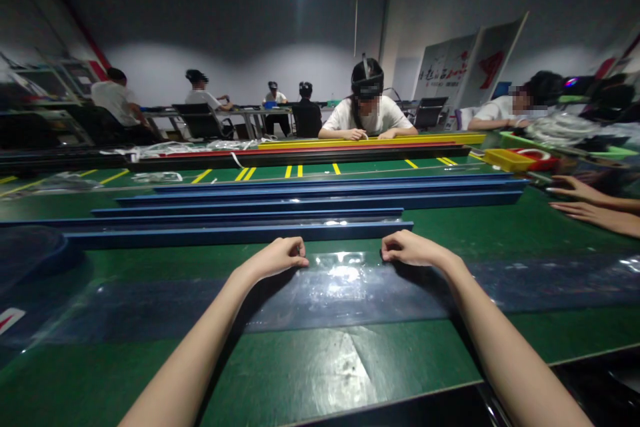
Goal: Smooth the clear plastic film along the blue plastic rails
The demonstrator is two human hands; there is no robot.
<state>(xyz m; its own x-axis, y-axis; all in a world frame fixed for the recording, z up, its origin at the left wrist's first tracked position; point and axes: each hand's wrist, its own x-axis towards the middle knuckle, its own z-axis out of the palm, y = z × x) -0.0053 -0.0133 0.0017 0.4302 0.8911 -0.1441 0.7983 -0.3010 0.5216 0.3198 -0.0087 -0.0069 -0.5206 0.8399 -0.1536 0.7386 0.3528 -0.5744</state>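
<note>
A long, clear plastic strip (pixel 345 300) lies flat across the table in front of me and shines under the lamps. My left hand (pixel 283 257) is closed in a pinch at its far edge. Some way to the right, my right hand (pixel 410 250) pinches the same edge, thumb and fingers together. Between the two hands the far edge looks slightly raised. Just beyond my hands lie blue channel profiles (pixel 240 235), side by side and running left to right. At the left, a rolled end of blue-tinted sheet (pixel 37 247) rests on the strip's side.
The green table (pixel 320 363) ends close in front of me. Another person's hands (pixel 585 207) rest on it at the right. Yellow bars (pixel 375 141) and black bars (pixel 300 158) lie farther back, before a person facing me. A yellow bin (pixel 513 160) stands at the right.
</note>
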